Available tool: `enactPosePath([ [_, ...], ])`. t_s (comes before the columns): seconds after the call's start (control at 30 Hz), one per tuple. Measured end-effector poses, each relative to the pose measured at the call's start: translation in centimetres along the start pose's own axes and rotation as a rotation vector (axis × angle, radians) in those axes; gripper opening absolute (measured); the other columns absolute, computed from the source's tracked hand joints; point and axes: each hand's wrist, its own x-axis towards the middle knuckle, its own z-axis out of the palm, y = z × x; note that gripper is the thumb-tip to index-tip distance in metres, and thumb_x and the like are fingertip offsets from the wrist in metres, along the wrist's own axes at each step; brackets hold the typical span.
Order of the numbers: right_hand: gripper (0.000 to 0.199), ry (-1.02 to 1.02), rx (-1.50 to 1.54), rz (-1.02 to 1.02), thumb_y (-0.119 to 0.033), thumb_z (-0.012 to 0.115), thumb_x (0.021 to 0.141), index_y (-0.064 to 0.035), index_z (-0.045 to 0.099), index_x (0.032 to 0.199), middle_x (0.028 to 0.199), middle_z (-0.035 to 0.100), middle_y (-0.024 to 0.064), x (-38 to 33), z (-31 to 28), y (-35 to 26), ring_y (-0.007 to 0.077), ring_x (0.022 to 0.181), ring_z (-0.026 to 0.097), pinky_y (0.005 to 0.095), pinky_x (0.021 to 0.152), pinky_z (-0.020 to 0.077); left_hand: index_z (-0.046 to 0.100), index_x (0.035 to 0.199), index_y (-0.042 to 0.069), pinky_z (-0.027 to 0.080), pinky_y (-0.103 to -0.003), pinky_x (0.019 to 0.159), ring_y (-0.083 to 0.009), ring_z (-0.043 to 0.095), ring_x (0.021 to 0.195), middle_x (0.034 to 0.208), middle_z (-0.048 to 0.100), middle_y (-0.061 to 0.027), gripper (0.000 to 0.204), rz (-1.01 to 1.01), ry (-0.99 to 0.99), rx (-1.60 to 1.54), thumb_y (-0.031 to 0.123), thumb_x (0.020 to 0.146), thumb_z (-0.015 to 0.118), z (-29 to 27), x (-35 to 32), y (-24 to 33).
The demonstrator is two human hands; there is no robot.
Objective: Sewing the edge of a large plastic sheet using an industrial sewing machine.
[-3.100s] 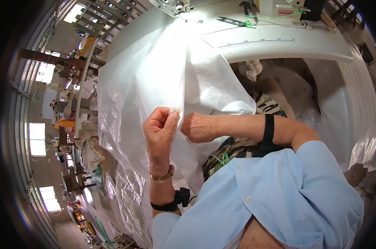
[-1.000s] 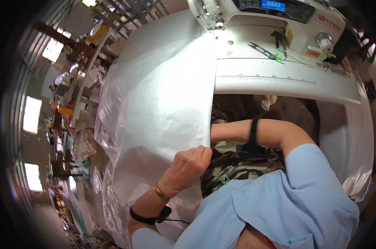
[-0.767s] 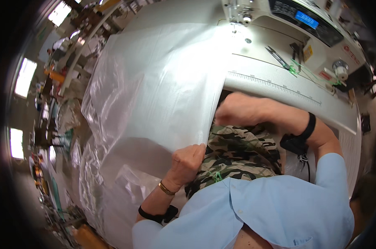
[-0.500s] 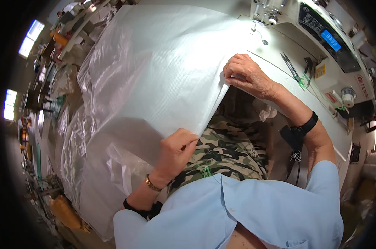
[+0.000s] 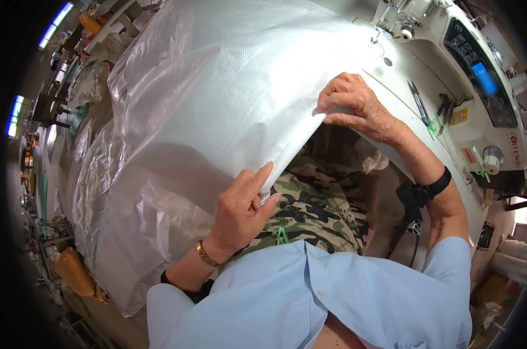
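A large white woven plastic sheet (image 5: 217, 110) spreads over the table and hangs toward my lap, its near edge folded into a narrow strip. Around the lower end of that fold is my left hand (image 5: 242, 206), index finger laid along it and thumb below, slightly parted from the finger. Farther up the same edge, my right hand (image 5: 356, 107) pinches the fold between thumb and fingers. Between the two hands the edge runs slantwise and fairly straight. Loose clear film (image 5: 164, 215) lies crumpled over the sheet's lower left part.
A sewing machine (image 5: 478, 75) stands at the upper right, its lamp lighting the sheet near the needle. Thread snips (image 5: 419, 104) with green thread lie on its bed. A yellow bundle (image 5: 74, 272) is at lower left. White rolls (image 5: 514, 259) lie at far right.
My left hand has loosened, its index finger now straightened along the fold and thumb spread. My right hand still pinches the edge, with its fingers a little more arched. The whole view has shifted slightly.
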Motion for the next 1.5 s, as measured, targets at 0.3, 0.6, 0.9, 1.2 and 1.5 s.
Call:
enactPosePath([
  [0.3, 0.027, -0.067, -0.032, 0.03, -0.044, 0.067, 0.087, -0.0177, 0.073, 0.089, 0.091, 0.062, -0.0047, 0.2, -0.4, -0.7, 0.0146, 0.098, 0.053, 0.0361, 0.098, 0.0361, 0.071, 0.095, -0.001, 0.037, -0.028, 0.049, -0.0145, 0.047, 0.052, 0.071, 0.054, -0.0072, 0.013, 0.22, 0.145, 0.192, 0.002, 0.083, 0.074, 0.4, 1.8, -1.6],
  [0.6, 0.023, -0.02, -0.049, 0.022, -0.04, 0.067, 0.088, -0.0178, 0.072, 0.087, 0.08, 0.062, -0.0073, 0.6, -0.3, -0.4, 0.01, 0.088, 0.055, 0.0352, 0.098, 0.0344, 0.07, 0.099, -0.001, 0.042, -0.032, 0.052, -0.0209, 0.053, 0.055, 0.07, 0.054, -0.0096, 0.015, 0.236, 0.047, 0.393, -0.003, 0.085, 0.068, -0.8, 2.1, -0.5],
  [0.9, 0.023, 0.062, -0.092, -0.022, -0.038, 0.071, 0.085, -0.0156, 0.069, 0.084, 0.079, 0.065, -0.0046, 1.4, -1.3, 2.3, 0.0127, 0.082, 0.06, 0.0327, 0.09, 0.0402, 0.067, 0.115, -0.004, 0.039, -0.027, 0.053, -0.0125, 0.047, 0.056, 0.071, 0.057, -0.0054, 0.023, 0.095, -0.079, -0.031, 0.0, 0.095, 0.057, -2.2, 3.2, -2.2],
  [1.2, 0.026, 0.107, -0.103, -0.002, -0.039, 0.074, 0.08, -0.0138, 0.067, 0.079, 0.076, 0.064, -0.004, 1.5, -2.4, 5.0, 0.0143, 0.08, 0.059, 0.0318, 0.081, 0.0459, 0.068, 0.117, -0.004, 0.042, -0.016, 0.063, -0.0017, 0.054, 0.072, 0.087, 0.067, -0.0011, 0.026, -0.183, -0.346, -0.368, 0.0, 0.091, 0.063, -3.4, 4.3, -2.8],
  [1.5, 0.035, 0.158, -0.245, -0.011, -0.047, 0.075, 0.073, -0.0137, 0.066, 0.08, 0.073, 0.062, -0.0033, 1.9, -3.9, 7.6, 0.0144, 0.076, 0.058, 0.0339, 0.086, 0.0452, 0.069, 0.113, -0.003, 0.042, -0.02, 0.061, -0.0029, 0.054, 0.071, 0.086, 0.067, -0.0005, 0.025, -0.199, -0.293, -0.403, 0.0, 0.089, 0.064, -3.2, 4.2, -4.1],
])
